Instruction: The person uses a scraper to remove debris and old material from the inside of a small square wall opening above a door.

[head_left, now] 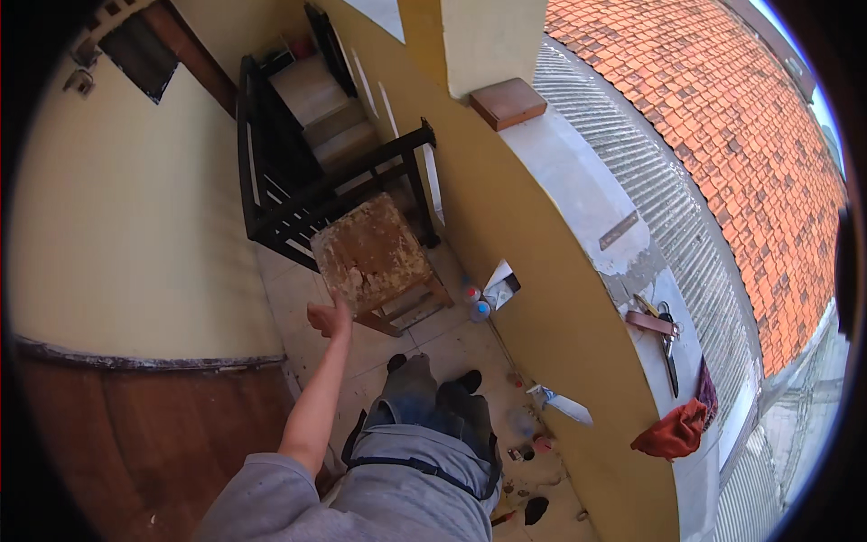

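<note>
Two clear bottles (479, 312), one capped red and one blue, stand on the pale tiled floor (366, 375) at one o'clock from the person, beside the yellow wall (578, 334); their contents cannot be made out, and any marking on them is too small to read; the worn wooden stool (375, 248), its seat patchy and flaking, is at eleven o'clock; the left hand (330, 318) is at the stool's near-left corner, fingers curled, though whether it grips the edge cannot be told; the right hand is out of view, its state unknown; a black railing (361, 168) rises behind the stool, with steps (343, 144) beyond; on the wall's ledge (569, 167) a red cloth (673, 431) lies at three o'clock; orange roof tiles (704, 126) spread outside at half past one.
</note>
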A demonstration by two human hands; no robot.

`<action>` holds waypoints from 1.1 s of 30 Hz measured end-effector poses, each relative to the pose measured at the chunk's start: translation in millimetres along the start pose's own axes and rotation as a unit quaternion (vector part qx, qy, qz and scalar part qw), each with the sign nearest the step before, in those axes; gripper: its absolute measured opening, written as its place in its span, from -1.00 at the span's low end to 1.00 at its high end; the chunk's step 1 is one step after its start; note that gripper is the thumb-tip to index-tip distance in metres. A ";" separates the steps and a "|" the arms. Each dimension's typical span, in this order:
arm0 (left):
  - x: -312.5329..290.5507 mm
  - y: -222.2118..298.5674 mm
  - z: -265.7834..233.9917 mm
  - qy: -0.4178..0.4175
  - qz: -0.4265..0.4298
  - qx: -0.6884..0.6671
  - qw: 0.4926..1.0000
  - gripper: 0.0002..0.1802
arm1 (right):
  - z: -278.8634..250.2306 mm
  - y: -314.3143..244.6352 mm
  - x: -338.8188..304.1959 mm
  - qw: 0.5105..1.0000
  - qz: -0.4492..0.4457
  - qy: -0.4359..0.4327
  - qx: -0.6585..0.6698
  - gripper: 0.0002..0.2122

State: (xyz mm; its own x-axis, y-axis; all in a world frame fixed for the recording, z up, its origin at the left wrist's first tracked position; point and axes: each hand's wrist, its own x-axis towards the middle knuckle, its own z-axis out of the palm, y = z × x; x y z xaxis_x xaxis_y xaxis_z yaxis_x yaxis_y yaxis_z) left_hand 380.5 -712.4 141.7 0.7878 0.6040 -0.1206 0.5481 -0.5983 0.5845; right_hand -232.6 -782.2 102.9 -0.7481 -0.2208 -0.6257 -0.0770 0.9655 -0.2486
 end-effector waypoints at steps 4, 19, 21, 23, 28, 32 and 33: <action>71.1 -92.7 31.3 -0.219 -0.174 -0.206 0.938 0.22 | 10.0 -43.5 6.8 0.983 -0.103 -0.126 -0.080 -0.38; 114.6 -118.8 148.7 -0.445 -0.186 -0.510 0.712 0.08 | 61.2 -155.7 -58.6 0.875 -0.279 -0.254 -0.304 -0.46; 101.4 -118.9 142.7 -0.424 -0.206 -0.496 0.729 0.10 | 70.9 -180.7 -81.6 0.868 -0.271 -0.261 -0.325 -0.47; 95.4 -94.4 127.6 -0.372 -0.223 -0.493 0.754 0.11 | 102.4 -241.8 -114.8 0.844 -0.281 -0.282 -0.358 -0.48; 37.2 -70.9 79.3 -0.276 -0.311 -0.476 0.775 0.26 | 164.2 -362.0 -162.1 0.811 -0.257 -0.300 -0.431 -0.50; -11.8 -4.2 50.0 -0.098 -0.327 -0.494 0.799 0.22 | 236.1 -469.6 -205.6 0.766 -0.241 -0.313 -0.507 -0.51; -23.5 2.5 57.3 -0.062 -0.332 -0.496 0.800 0.22 | 261.5 -504.9 -218.8 0.748 -0.243 -0.316 -0.531 -0.52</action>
State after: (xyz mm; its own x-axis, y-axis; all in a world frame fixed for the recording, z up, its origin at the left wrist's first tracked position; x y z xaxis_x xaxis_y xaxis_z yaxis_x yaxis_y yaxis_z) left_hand 379.4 -758.3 100.0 0.4713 0.5217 -0.7111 0.4124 0.5823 0.7006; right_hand 142.3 -1257.5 172.0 -0.0271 -0.2790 -0.9599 -0.9697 0.2407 -0.0425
